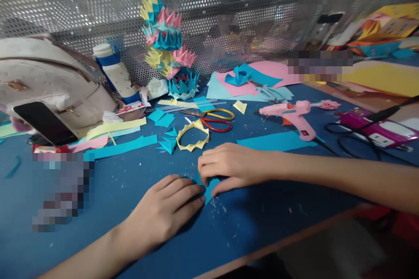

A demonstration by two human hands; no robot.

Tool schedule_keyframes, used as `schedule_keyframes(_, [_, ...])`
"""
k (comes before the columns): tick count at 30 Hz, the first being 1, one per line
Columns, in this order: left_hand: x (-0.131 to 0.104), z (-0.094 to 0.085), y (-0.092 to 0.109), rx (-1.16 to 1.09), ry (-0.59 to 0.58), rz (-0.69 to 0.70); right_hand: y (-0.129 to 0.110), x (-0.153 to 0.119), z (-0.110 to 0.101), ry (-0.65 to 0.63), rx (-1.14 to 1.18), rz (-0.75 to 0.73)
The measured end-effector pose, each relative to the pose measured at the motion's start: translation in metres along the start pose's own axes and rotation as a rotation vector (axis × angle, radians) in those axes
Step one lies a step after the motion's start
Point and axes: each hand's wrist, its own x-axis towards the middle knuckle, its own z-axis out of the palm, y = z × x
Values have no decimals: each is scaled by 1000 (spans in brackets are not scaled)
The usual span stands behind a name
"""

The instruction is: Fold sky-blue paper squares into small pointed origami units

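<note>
A small piece of blue paper (209,192) lies on the blue table, partly covered by my fingers. My left hand (165,207) presses its left side with the fingers held together. From the right, my right hand (229,165) pinches or presses the same paper, its thumb and fingertips on it. Just beyond my hands sits a pale yellow ring of folded paper (192,136), with blue folded points (168,141) at its left. Scissors (218,118) with red and yellow handles lie behind the ring.
A pink glue gun (294,115) with a cord rests at the right, near a blue paper strip (275,141). Folded-paper crowns (183,83) stand stacked at the back. A phone (46,124) leans on a pale backpack (49,74) beside a bottle (114,72). A purple power strip (373,128) sits far right.
</note>
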Motion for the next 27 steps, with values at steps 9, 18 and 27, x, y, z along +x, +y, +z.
schedule_keyframes(9, [-10, 4, 1, -41, 6, -88, 4, -18, 9, 161, -414, -233])
schedule_keyframes(18, [-6, 3, 6, -94, -141, -74, 9, -11, 12, 132, 165, 122])
schedule_keyframes(27, [-7, 5, 9, -24, -187, -68, -1, -7, 22, 148, 95, 238])
